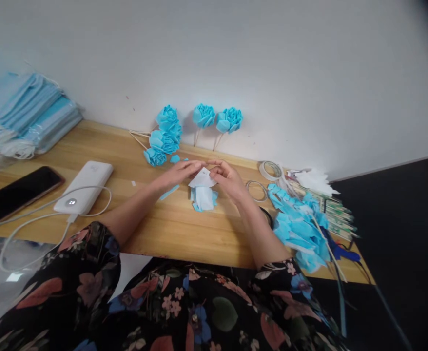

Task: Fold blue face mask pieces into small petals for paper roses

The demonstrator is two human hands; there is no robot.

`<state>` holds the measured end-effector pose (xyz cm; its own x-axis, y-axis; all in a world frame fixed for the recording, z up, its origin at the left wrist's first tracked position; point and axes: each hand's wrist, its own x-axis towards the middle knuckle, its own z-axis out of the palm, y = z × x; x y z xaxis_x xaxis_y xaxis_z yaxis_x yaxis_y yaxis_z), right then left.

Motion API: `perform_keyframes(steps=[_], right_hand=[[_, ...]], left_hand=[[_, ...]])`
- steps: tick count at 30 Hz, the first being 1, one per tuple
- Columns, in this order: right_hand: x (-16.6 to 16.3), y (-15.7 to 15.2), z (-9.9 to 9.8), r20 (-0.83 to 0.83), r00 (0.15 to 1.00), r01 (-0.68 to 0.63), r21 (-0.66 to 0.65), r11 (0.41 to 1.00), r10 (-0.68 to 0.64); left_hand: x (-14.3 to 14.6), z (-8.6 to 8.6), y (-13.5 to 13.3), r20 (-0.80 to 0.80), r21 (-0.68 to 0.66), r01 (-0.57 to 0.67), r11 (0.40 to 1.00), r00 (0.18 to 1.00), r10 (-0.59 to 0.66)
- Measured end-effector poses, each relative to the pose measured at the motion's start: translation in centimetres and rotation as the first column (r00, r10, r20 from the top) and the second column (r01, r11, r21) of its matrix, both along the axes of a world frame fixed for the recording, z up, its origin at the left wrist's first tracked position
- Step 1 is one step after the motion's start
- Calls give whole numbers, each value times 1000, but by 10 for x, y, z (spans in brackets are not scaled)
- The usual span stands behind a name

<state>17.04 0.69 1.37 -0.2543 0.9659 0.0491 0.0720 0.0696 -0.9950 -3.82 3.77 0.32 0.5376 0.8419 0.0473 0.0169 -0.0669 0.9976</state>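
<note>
A white piece folded to a triangle (202,179) is held between my two hands above the table. My left hand (184,171) reaches in from the left, its fingertips closed at the upper left edge of the piece. At its right edge, my right hand (230,179) pinches it between thumb and fingers. Just below lie light blue and white cut petal pieces (204,199), overlapping one another. A narrow blue strip (169,192) and a small blue scrap (175,159) rest near my left hand.
Several blue flowers on sticks (165,139) are by the wall. Face masks (27,112), a phone (20,192) and a cabled power bank (86,187) occupy the left. Tape (279,170), a ring (256,184), blue scraps (298,226) and blue-handled scissors (345,253) lie right.
</note>
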Motion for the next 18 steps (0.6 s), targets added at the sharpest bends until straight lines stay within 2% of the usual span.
perform_keyframes(steps=[4,8,14,16,18], right_hand=[[-8,3,4,36,997,65,39,997,-67],[-9,3,1,77,990,110,57,992,-115],[-8,-2,-21,38,989,-141,-49,989,143],[-9,-4,-26,89,982,-165,-52,985,169],[-10,-5,-28,167,976,-137,-37,990,142]], left_hand=[[4,-5,2,40,-62,24,998,999,-22],[8,-11,4,39,-71,-36,997,998,39],[8,1,-2,122,-90,-84,992,988,94],[9,3,-3,138,-92,-99,991,984,111],[8,2,-2,163,-93,-144,985,974,157]])
